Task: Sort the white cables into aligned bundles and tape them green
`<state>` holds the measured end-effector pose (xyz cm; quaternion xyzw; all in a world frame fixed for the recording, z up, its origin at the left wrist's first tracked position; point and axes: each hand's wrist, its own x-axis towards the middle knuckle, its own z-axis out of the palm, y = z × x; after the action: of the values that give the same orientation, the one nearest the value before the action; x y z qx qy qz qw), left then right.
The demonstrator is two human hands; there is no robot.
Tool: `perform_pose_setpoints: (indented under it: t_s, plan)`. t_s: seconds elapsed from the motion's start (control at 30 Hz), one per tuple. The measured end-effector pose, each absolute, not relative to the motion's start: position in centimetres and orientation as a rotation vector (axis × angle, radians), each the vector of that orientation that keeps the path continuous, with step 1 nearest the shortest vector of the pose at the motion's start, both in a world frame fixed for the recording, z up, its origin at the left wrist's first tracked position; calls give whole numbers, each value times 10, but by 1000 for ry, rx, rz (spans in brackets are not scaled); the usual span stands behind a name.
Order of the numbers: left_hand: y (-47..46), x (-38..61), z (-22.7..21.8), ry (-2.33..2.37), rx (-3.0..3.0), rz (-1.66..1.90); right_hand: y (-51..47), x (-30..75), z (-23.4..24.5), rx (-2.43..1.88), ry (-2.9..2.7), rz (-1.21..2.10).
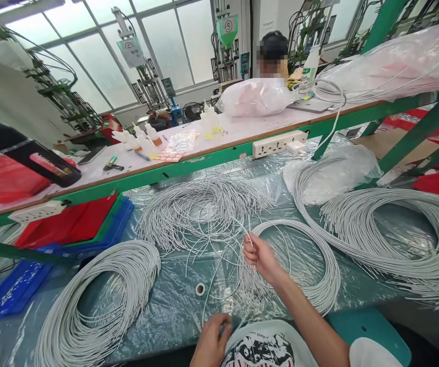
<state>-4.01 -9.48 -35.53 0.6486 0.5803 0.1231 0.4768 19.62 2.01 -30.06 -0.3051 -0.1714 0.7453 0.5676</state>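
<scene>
My right hand [256, 255] is raised over the middle of the bench, its fingers pinched on the ends of a few thin white cables [244, 232] that loop down toward me. My left hand [212, 340] sits low at the near edge, fingers curled around the same strands close to my shirt. A loose tangle of white cables [200, 209] lies just beyond my right hand. Coiled bundles rest at the left [101, 290], beside my right hand [311, 270] and at the far right [399, 229]. A small roll of tape [200, 289] lies between my hands.
Clear plastic sheet [173, 300] covers the bench. A green-framed shelf [204, 158] crosses behind, carrying a power strip [278, 143], small bottles [143, 140], scissors [111, 165] and plastic bags [255, 97]. Red and blue trays [70, 224] lie left. Another person [273, 53] sits beyond the shelf.
</scene>
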Motion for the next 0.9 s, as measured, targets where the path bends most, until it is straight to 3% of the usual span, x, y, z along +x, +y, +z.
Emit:
perform_pose_setpoints:
  t_s: [0.2, 0.4, 0.57, 0.77, 0.9]
  plan:
    - [-35, -1, -288, 1269, 1168, 807, -25, 165, -293, -837, -790, 1853]
    - [0, 43, -234, 1005, 1137, 884, -51, 148, -304, -771, -986, 1837]
    - [1, 47, -225, 893, 1264, 815, -60, 164, -297, -779, -1093, 1876]
    - [0, 39, -234, 1207, 1448, 896, -67, 173, -286, -680, -1131, 2003]
    - [-7, 35, -236, 1225, 1510, 748, -64, 161, -285, -639, -928, 2069]
